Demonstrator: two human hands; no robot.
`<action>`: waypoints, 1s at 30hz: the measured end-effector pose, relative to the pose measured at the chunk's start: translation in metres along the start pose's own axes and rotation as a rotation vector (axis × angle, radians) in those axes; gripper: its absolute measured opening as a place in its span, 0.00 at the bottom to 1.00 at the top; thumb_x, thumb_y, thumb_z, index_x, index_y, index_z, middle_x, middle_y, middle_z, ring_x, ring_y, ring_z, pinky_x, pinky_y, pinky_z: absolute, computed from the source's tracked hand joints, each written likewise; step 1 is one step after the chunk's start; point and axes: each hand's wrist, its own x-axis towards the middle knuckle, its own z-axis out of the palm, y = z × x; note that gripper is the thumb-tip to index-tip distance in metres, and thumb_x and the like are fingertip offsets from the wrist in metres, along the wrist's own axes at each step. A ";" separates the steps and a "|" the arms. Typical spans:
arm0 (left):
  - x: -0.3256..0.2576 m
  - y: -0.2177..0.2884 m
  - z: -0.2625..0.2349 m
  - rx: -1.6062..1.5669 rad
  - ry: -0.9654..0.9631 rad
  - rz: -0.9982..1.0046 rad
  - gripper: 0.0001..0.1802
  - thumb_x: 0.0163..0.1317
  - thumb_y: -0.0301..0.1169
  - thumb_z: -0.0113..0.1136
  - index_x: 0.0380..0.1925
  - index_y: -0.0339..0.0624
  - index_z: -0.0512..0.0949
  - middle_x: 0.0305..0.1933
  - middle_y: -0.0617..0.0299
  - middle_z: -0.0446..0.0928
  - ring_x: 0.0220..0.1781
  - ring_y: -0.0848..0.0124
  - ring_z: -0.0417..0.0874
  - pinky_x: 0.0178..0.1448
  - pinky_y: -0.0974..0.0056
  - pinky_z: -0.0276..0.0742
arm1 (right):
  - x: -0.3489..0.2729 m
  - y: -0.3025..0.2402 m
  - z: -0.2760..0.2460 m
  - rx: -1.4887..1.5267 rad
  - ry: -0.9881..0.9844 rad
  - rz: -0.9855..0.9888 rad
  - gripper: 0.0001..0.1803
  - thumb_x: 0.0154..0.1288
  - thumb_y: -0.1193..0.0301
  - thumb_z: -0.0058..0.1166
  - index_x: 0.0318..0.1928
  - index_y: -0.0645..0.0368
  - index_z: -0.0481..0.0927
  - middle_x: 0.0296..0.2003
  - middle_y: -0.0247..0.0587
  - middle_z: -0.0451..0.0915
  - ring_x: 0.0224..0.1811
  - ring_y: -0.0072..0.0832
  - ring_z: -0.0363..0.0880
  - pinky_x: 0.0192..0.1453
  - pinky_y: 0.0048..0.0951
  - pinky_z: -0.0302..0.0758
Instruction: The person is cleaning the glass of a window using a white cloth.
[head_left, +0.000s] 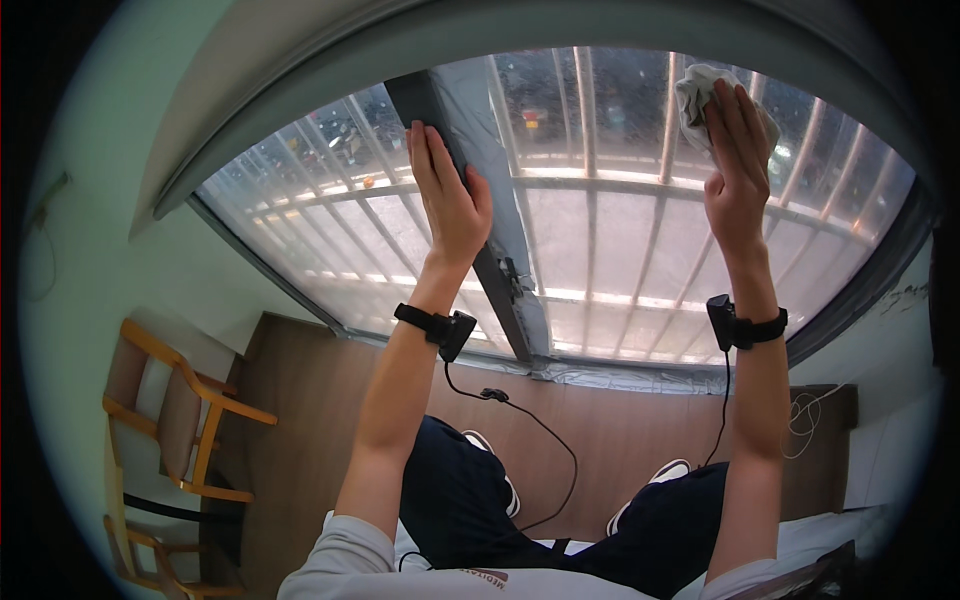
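Note:
A wide window (600, 240) with frosted panes and metal bars behind it fills the upper view. My left hand (448, 195) lies flat, fingers together, against the grey centre frame (470, 110) of the window. High at the right, my right hand (738, 165) presses a crumpled white cloth (700, 95) onto the glass. A black band with a small device and a cable sits on each wrist.
Wooden chairs (165, 420) stand at the lower left on the brown wood floor (600, 440). A latch (513, 275) sits on the centre frame. My knees and white shoes are below, over a white bed edge (830, 535). A loose white cord (805, 415) lies at right.

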 end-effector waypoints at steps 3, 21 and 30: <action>0.002 0.004 0.002 0.034 0.023 -0.009 0.40 0.69 0.23 0.50 0.77 0.20 0.48 0.81 0.30 0.46 0.83 0.33 0.48 0.83 0.37 0.47 | -0.005 0.023 -0.022 -0.040 -0.057 -0.062 0.43 0.58 0.97 0.46 0.68 0.43 0.81 0.73 0.27 0.73 0.80 0.34 0.64 0.86 0.44 0.60; 0.003 0.006 0.003 0.046 0.002 0.035 0.41 0.66 0.23 0.47 0.77 0.17 0.46 0.81 0.26 0.44 0.83 0.31 0.45 0.84 0.37 0.44 | -0.110 0.226 -0.160 -0.662 0.250 0.462 0.32 0.60 0.84 0.43 0.66 0.60 0.80 0.66 0.46 0.80 0.67 0.41 0.81 0.69 0.34 0.78; 0.005 0.003 0.009 0.100 0.086 0.000 0.38 0.67 0.22 0.47 0.76 0.20 0.50 0.78 0.31 0.51 0.82 0.35 0.51 0.82 0.37 0.48 | -0.042 0.164 -0.096 -0.481 0.385 0.433 0.34 0.58 0.86 0.41 0.63 0.56 0.84 0.63 0.47 0.83 0.59 0.40 0.87 0.66 0.36 0.83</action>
